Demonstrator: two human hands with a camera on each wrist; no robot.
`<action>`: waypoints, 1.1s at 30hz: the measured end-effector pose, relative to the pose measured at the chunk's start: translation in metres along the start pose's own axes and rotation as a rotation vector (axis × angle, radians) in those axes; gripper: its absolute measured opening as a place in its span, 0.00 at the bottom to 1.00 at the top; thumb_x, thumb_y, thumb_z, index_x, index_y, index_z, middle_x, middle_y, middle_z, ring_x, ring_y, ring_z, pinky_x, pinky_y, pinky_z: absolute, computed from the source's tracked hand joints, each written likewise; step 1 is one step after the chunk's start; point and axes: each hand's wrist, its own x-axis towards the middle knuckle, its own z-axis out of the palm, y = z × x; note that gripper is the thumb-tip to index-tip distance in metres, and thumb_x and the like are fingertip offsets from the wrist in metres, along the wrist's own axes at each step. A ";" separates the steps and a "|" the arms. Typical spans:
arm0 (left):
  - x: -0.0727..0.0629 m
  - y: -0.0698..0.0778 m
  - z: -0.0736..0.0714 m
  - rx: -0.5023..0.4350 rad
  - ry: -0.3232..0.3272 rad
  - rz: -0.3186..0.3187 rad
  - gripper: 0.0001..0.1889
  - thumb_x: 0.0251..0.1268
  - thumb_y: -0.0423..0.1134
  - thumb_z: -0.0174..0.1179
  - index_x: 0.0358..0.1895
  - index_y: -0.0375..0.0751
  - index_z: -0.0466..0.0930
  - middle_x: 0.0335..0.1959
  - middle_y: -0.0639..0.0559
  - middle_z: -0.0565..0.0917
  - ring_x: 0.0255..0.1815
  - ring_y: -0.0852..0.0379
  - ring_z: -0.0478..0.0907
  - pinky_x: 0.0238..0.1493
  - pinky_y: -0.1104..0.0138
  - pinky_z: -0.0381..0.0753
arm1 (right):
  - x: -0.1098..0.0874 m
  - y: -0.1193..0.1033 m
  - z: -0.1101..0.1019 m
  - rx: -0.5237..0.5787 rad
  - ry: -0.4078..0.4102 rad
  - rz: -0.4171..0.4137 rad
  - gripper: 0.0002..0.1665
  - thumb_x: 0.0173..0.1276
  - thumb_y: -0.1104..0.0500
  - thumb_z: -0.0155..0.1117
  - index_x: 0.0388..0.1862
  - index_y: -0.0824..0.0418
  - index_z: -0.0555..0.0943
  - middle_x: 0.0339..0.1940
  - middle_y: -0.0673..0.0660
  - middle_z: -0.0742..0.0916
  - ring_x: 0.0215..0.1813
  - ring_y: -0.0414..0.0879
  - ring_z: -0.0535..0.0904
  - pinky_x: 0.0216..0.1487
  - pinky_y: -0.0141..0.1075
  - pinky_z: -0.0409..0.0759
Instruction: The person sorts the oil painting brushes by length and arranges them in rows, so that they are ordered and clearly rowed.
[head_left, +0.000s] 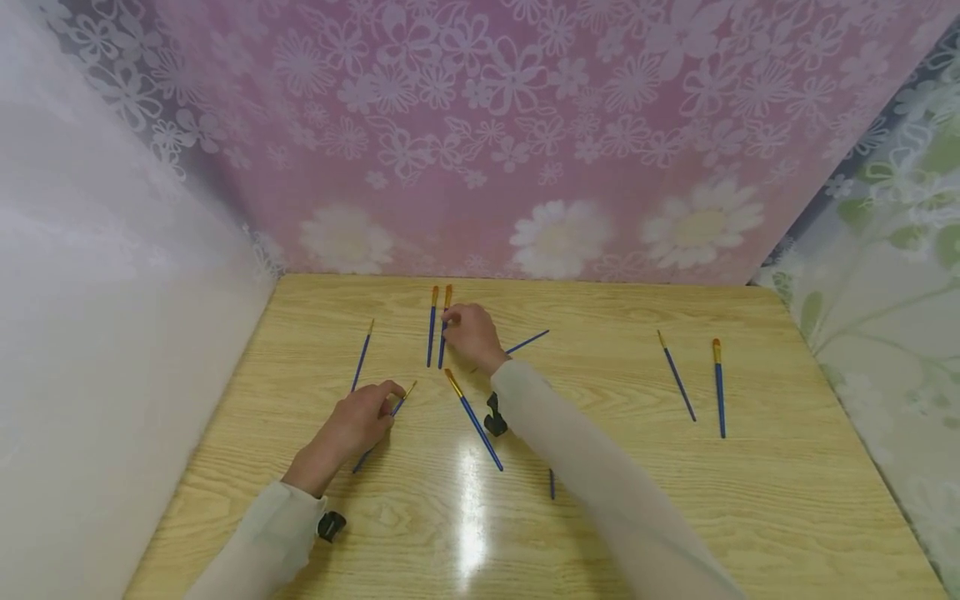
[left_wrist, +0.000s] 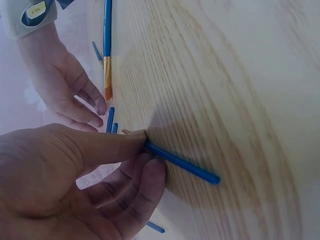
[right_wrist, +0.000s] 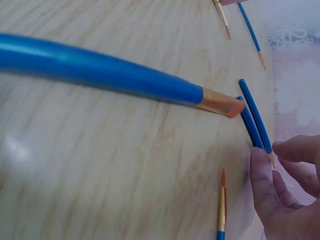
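Note:
My left hand [head_left: 358,421] pinches a thin blue paintbrush [left_wrist: 182,162] between thumb and fingers, low over the wooden table. Its gold ferrule and small tip show past the fingertips in the head view. Farther back, my right hand [head_left: 474,335] is at the right-hand one of two upright, parallel paintbrushes [head_left: 441,350]. In the right wrist view, thumb and forefinger lie apart on either side of this pair. The other paintbrush [head_left: 432,333] of the pair lies just left. A thicker flat paintbrush [head_left: 474,422] lies slantwise between the hands.
A thin paintbrush [head_left: 363,358] lies beyond my left hand. Another paintbrush [head_left: 528,342] is partly behind my right hand, and a blue handle [head_left: 552,483] pokes from under the right sleeve. At right lie a thin paintbrush [head_left: 678,379] and a flat paintbrush [head_left: 719,387]. Flowered curtains border the table [head_left: 780,500].

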 end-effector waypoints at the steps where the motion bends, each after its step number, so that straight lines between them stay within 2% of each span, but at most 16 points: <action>1: -0.001 0.001 0.000 0.006 0.002 -0.007 0.20 0.73 0.27 0.65 0.66 0.41 0.82 0.45 0.46 0.88 0.48 0.48 0.83 0.54 0.47 0.84 | -0.001 -0.001 -0.002 0.009 0.003 -0.002 0.19 0.79 0.67 0.62 0.65 0.64 0.87 0.69 0.61 0.86 0.68 0.59 0.83 0.67 0.54 0.84; 4: -0.003 0.005 -0.001 0.035 0.008 -0.016 0.21 0.73 0.26 0.65 0.66 0.41 0.81 0.44 0.45 0.87 0.46 0.48 0.83 0.52 0.48 0.84 | -0.006 -0.003 -0.009 0.019 0.006 0.005 0.19 0.79 0.67 0.62 0.65 0.63 0.87 0.72 0.61 0.84 0.71 0.59 0.81 0.70 0.55 0.82; 7: -0.004 0.010 -0.001 0.078 0.027 -0.019 0.21 0.73 0.26 0.64 0.66 0.41 0.81 0.43 0.44 0.87 0.40 0.51 0.81 0.45 0.52 0.84 | -0.012 -0.006 -0.015 0.026 0.007 0.014 0.19 0.80 0.66 0.64 0.66 0.63 0.86 0.72 0.62 0.83 0.73 0.59 0.79 0.71 0.55 0.81; 14: -0.006 0.017 0.005 0.158 0.115 0.014 0.21 0.67 0.23 0.60 0.62 0.38 0.82 0.40 0.39 0.87 0.32 0.51 0.77 0.32 0.57 0.78 | -0.029 -0.008 -0.032 0.010 -0.019 0.002 0.21 0.82 0.62 0.64 0.70 0.63 0.83 0.70 0.63 0.81 0.67 0.59 0.81 0.63 0.53 0.85; 20: -0.008 0.016 0.011 0.174 0.189 0.062 0.20 0.63 0.22 0.59 0.58 0.36 0.81 0.36 0.37 0.86 0.29 0.49 0.77 0.28 0.56 0.78 | -0.037 0.000 -0.048 -0.045 -0.063 -0.043 0.22 0.84 0.61 0.63 0.72 0.62 0.81 0.69 0.62 0.83 0.65 0.58 0.82 0.62 0.52 0.85; 25: -0.007 0.015 0.013 0.162 0.188 0.060 0.21 0.61 0.23 0.58 0.58 0.36 0.80 0.35 0.38 0.85 0.26 0.50 0.74 0.26 0.58 0.75 | -0.042 0.013 -0.061 -0.099 -0.096 -0.103 0.21 0.84 0.61 0.63 0.71 0.62 0.81 0.67 0.63 0.85 0.63 0.57 0.83 0.63 0.53 0.84; 32: -0.004 0.011 0.014 0.116 0.152 0.014 0.21 0.61 0.26 0.59 0.59 0.36 0.78 0.34 0.42 0.83 0.28 0.50 0.72 0.29 0.58 0.72 | -0.049 0.027 -0.073 -0.155 -0.149 -0.154 0.19 0.84 0.60 0.61 0.67 0.63 0.84 0.64 0.61 0.86 0.63 0.56 0.83 0.65 0.54 0.83; 33: -0.002 0.006 0.018 0.119 0.166 0.025 0.21 0.60 0.27 0.59 0.58 0.37 0.77 0.33 0.42 0.83 0.28 0.50 0.71 0.29 0.58 0.72 | -0.049 0.028 -0.074 -0.165 -0.157 -0.157 0.18 0.84 0.60 0.61 0.67 0.63 0.84 0.64 0.61 0.86 0.63 0.56 0.83 0.65 0.54 0.83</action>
